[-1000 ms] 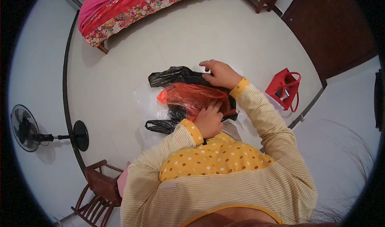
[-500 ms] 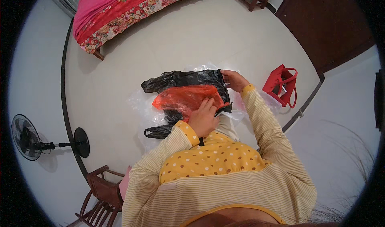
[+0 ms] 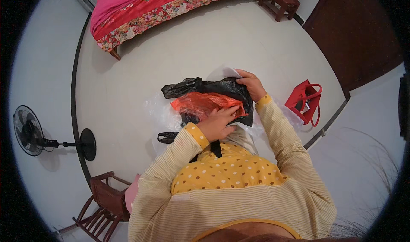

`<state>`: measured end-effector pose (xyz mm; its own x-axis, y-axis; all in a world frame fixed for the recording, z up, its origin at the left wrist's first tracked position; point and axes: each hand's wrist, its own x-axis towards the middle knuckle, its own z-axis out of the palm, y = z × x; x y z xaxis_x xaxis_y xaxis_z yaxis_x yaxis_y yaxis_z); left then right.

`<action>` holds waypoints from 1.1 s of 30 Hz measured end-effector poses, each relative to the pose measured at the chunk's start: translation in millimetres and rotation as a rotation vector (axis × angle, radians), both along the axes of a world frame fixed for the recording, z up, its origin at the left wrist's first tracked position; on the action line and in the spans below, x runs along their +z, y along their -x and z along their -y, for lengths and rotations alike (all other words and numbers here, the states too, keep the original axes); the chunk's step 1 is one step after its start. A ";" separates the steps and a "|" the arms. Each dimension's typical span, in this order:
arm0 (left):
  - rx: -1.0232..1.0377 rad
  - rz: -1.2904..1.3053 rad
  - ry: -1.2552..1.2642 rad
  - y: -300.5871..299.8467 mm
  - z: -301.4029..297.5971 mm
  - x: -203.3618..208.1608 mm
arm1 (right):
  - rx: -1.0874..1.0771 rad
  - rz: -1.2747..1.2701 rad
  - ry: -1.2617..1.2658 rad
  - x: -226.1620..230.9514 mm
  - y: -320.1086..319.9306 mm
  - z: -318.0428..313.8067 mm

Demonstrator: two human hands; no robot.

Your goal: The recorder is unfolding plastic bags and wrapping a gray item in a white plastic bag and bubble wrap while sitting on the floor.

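A red plastic bag [image 3: 194, 104] lies on top of a black plastic bag [image 3: 220, 87] in front of my body. My left hand [image 3: 218, 124] rests across the near right part of the red bag, fingers stretched out. At the far right corner of the black bag, my right hand [image 3: 252, 85] pinches its edge between thumb and fingers. A whitish sheet-like piece [image 3: 223, 73] stands up just beyond that corner, beside my right fingertips. Clear, crinkled plastic [image 3: 162, 113] spreads underneath to the left. The black bag's handle loop [image 3: 166, 137] sticks out beside my left sleeve.
A red tote bag [image 3: 302, 97] stands on the floor to the right. On the left are a standing fan [image 3: 30, 131] and a wooden chair [image 3: 109, 197]. Beyond lie a bed with a floral skirt [image 3: 171, 15], another wooden chair [image 3: 279, 0] and a brown door [image 3: 354, 37].
My right hand has lifted the far right corner, and the whitish piece now rises there. My left hand has spread slightly over the red bag. The whole view has shifted a little.
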<state>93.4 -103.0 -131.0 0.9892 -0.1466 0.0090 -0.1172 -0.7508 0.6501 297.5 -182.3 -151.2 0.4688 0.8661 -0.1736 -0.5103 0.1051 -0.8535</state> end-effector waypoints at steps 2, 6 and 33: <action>-0.011 -0.019 0.102 -1.5 -8.1 4.1 | 0.057 -0.012 0.013 16.2 5.3 6.4; -0.009 -0.139 0.485 -3.7 -28.0 9.0 | 0.246 0.185 0.005 43.1 14.5 18.9; 0.201 -0.119 0.549 15.6 -29.6 35.7 | 0.127 0.320 0.132 59.4 54.5 47.2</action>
<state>77.8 -73.4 -95.3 0.9959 0.0388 -0.0822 0.0901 -0.3012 0.9493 243.0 -229.5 -91.8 0.4077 0.9007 -0.1501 -0.2174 -0.0638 -0.9740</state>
